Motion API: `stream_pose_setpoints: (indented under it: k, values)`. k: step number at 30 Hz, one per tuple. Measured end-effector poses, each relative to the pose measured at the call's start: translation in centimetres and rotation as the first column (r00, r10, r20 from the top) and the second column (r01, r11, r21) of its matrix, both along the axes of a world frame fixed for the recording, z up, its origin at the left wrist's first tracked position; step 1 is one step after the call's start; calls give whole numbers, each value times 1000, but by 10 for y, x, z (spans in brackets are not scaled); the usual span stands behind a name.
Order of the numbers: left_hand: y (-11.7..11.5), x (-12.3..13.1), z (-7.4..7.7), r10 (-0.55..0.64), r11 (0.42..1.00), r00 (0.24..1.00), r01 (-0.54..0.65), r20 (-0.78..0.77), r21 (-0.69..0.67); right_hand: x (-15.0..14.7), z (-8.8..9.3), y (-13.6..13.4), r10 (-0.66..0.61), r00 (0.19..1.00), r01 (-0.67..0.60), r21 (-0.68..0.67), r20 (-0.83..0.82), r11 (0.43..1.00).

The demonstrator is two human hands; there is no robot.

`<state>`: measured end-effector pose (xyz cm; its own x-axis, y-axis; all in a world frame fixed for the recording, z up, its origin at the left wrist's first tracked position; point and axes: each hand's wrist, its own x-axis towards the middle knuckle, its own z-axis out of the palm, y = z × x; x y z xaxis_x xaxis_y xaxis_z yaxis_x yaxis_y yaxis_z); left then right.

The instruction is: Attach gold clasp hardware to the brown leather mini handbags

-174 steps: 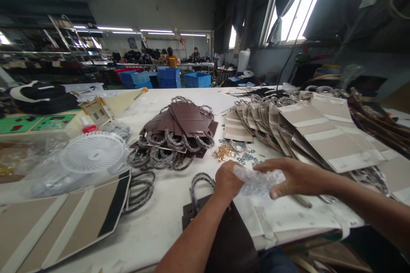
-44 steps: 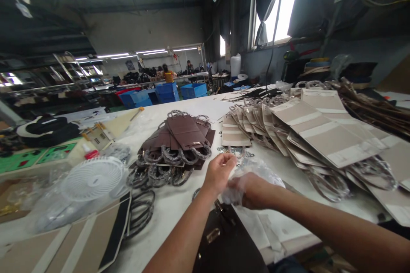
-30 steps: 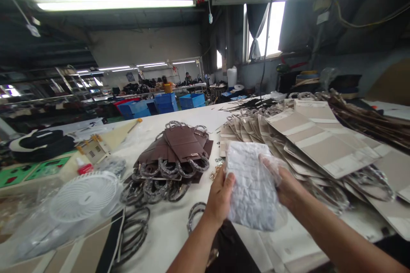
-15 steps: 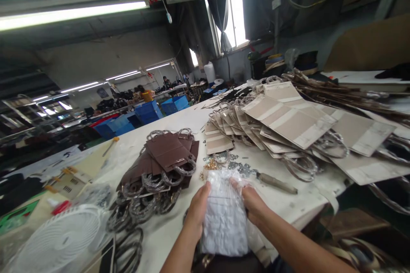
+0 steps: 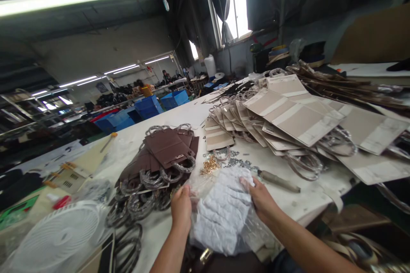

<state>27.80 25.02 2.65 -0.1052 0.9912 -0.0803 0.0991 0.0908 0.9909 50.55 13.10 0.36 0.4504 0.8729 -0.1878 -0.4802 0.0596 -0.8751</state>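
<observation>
In front of me is a white crinkled bundle (image 5: 222,217), with a clear plastic bag (image 5: 205,185) around or against it. My left hand (image 5: 181,207) is closed on the plastic at the bundle's left side. At the upper right corner, my right hand (image 5: 261,198) pinches the white bundle and its film. Below them a dark brown bag (image 5: 233,263) with a gold-coloured clasp (image 5: 206,256) shows partly at my lap. Just beyond the bundle lie small gold-coloured fittings (image 5: 209,165) and grey metal pieces (image 5: 238,162).
Brown bag panels with wrapped handles (image 5: 166,147) are piled on the left of the white table (image 5: 153,230). Beige panels (image 5: 288,111) are heaped on the right. A tool with a thick handle (image 5: 280,181) lies by my right hand. A white round fan cover (image 5: 64,234) is at the left.
My left hand has moved left, drawing the clear plastic out from the white bundle. The bundle now tilts and spreads wider, and my right hand has shifted slightly right.
</observation>
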Motion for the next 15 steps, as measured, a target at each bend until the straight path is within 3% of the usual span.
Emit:
stream_pose_setpoints:
  k: [3, 5, 8, 10, 12, 14, 15]
  values:
    - [6, -34, -3, 95, 995, 994, -93, -57, 42, 29, -12, -5, -102, 994, 105, -81, 35, 991]
    - [10, -51, -3, 68, 997, 992, -63, -108, 44, 47, -15, -4, -136, 986, 146, -107, 94, 983]
    - [11, -58, 3, -25, 997, 979, 39, -205, 63, 62, -16, 2, -115, 969, 144, -125, 220, 982]
    - [4, -51, 13, 1, 984, 952, 54, -305, 170, 67, -16, 8, -88, 939, 138, -130, 333, 982]
    - [-11, -39, 28, 89, 921, 882, 104, -462, 376, 73, -16, 12, -65, 885, 141, -131, 460, 981]
    - [-32, -23, 44, 132, 795, 787, 278, -602, 539, 81, -17, 14, -38, 823, 139, -136, 567, 981]
    - [-44, -14, 50, 96, 737, 753, 386, -651, 555, 86, -18, 14, -21, 793, 135, -143, 609, 980]
